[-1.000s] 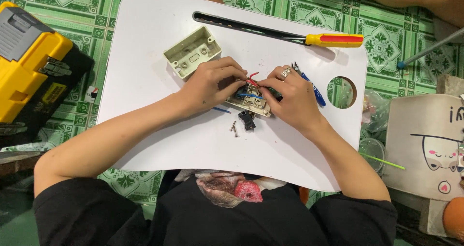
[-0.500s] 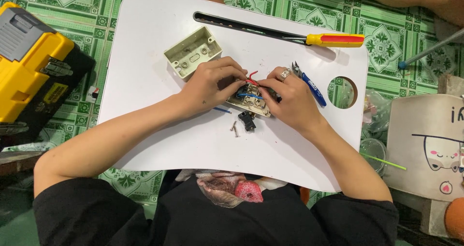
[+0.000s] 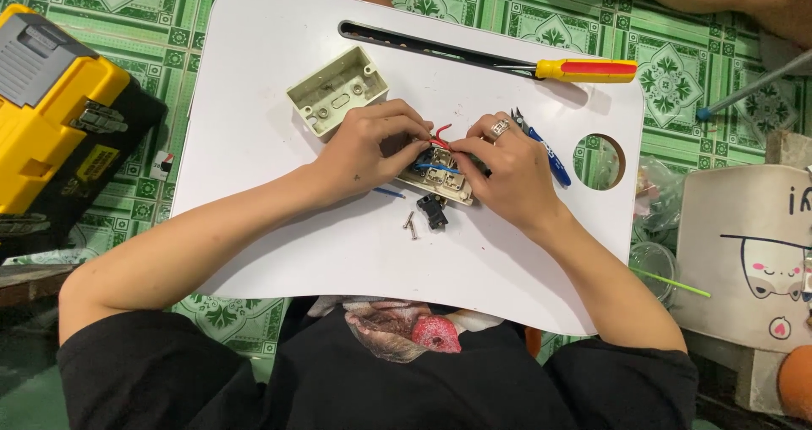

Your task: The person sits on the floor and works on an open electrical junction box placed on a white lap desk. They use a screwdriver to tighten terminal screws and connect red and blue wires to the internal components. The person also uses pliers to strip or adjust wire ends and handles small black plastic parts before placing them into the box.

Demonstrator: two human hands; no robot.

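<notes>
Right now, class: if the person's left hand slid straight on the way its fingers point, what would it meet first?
The left hand points rightward across the switch module; it would probably meet the right hand first, whose fingers already nearly touch it.

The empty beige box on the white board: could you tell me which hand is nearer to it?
Left. The left hand lies just beside the empty beige box; the right hand is farther off.

Rectangular yellow label (image 3: 99,163) on toolbox (image 3: 51,100), left.
</notes>
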